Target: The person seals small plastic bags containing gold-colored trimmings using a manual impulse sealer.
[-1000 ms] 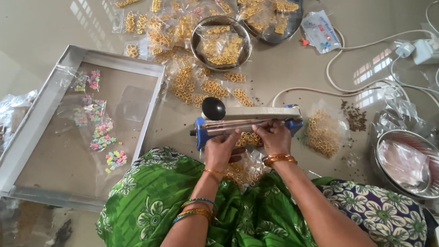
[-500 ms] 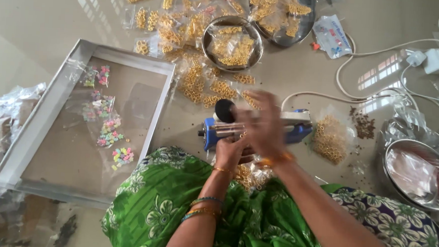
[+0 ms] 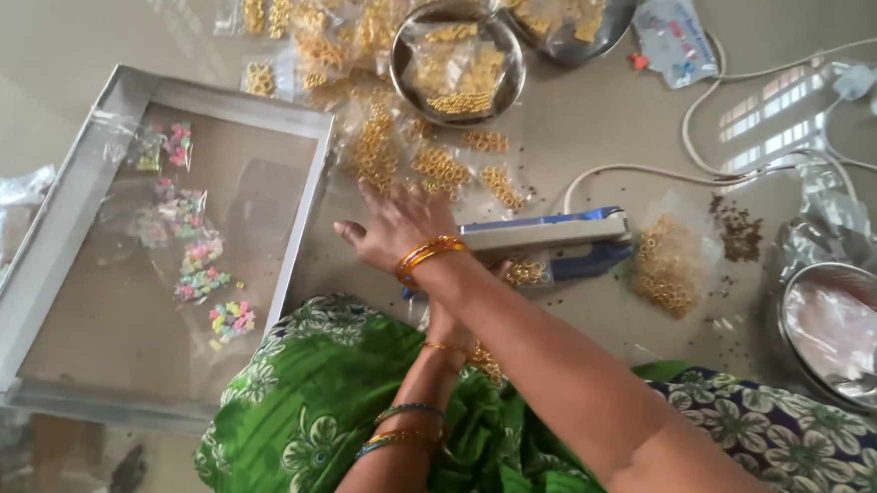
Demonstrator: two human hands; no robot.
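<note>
fingers [image 3: 376, 195] of the right hand [image 3: 399, 229] are spread flat and open, gripping nothing, reaching across to the person's left over the floor. gold bangles [image 3: 428, 256] ring the wrist just behind them. just ahead of the fingertips lie small clear packets of gold rings [image 3: 433, 166], scattered on the floor; whether the tips touch the nearest packet cannot be told. beyond those packets, farther from the fingers, stands a round steel bowl [image 3: 404, 80] holding more gold pieces. a second steel dish [image 3: 610, 35] sits past it, near the top edge.

to the thumb side of the fingers, close by, is the edge of a shallow grey tray [image 3: 305, 210]; inside it lie clear packets of pastel beads [image 3: 202, 264].

behind the right wrist, on the little-finger side, sits a blue and white heat sealer [image 3: 559, 238], its arm raised at a slant. a loose heap of gold rings [image 3: 668, 264] lies just beyond the sealer, and a white cable [image 3: 703, 160] runs away from it.

the left hand [image 3: 445, 322] is mostly hidden beneath the right forearm; its fingers are not visible, so their state cannot be told. a small packet of gold pieces [image 3: 482, 364] shows at the lap just beside it.

a steel bowl with a pink lining [image 3: 844, 338] stands well apart, far to the right.
</note>
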